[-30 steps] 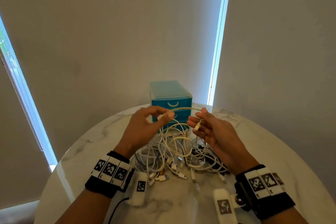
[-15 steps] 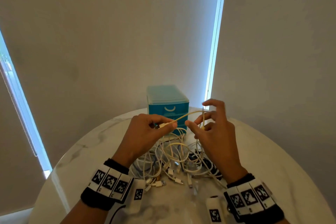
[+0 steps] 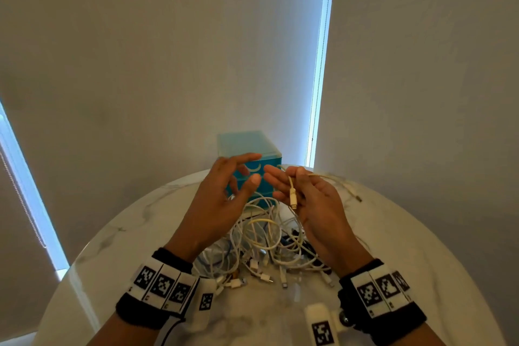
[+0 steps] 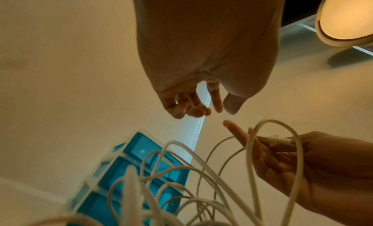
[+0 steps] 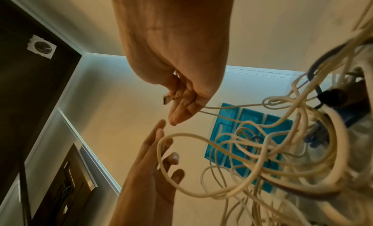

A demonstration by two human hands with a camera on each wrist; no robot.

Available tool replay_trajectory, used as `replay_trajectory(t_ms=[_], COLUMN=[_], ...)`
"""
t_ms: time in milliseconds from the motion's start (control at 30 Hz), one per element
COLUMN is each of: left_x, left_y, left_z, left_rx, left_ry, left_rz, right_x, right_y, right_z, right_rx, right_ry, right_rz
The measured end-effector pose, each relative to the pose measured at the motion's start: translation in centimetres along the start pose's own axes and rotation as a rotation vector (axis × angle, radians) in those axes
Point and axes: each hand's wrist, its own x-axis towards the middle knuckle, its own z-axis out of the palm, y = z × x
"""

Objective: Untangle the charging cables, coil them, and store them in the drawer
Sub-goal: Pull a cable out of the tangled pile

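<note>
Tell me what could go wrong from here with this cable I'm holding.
1. Only the right hand holds the cable, across loosely curled fingers; the left hand is open, so it might slip back.
2. The tangle beneath looks knotted; pulling could tighten it.
3. The drawers stand just behind, shut; a tug might nudge them.

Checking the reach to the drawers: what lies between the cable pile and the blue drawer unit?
Nothing separate: in the head view the cable pile runs right up to the foot of the blue drawer unit, with no bare table visible between.
</note>
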Motion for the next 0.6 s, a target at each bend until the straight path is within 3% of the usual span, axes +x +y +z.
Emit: replay_trajectory(t_ms=[100, 267, 367, 467, 600], left_x=[0.1, 0.4, 1.8, 3.7, 5.3], left_y=[1.2, 2.3, 2.7, 2.9, 1.6], left_z=[-0.9, 0.5, 0.3, -1.2, -2.4], left_rx=[0.102, 0.359, 0.384, 0.171, -0.269], left_ry=[0.001, -0.261, -0.201, -0.062, 0.099], left_rz=[0.143, 0.330, 0.343, 0.203, -0.278], right_x=[0.0, -0.1, 0.3, 0.5, 3.1], right_y=[-0.2, -0.1, -0.5, -1.6, -1.5], right_z=[-0.2, -0.3, -0.9, -1.6, -1.3], right_rx=[-0.045, -0.038, -0.050, -0.198, -0.759], right_ry=[0.009, 0.027, -0.003, -0.041, 0.106], right_rz=[0.023, 0.060, 0.094, 0.105, -0.050])
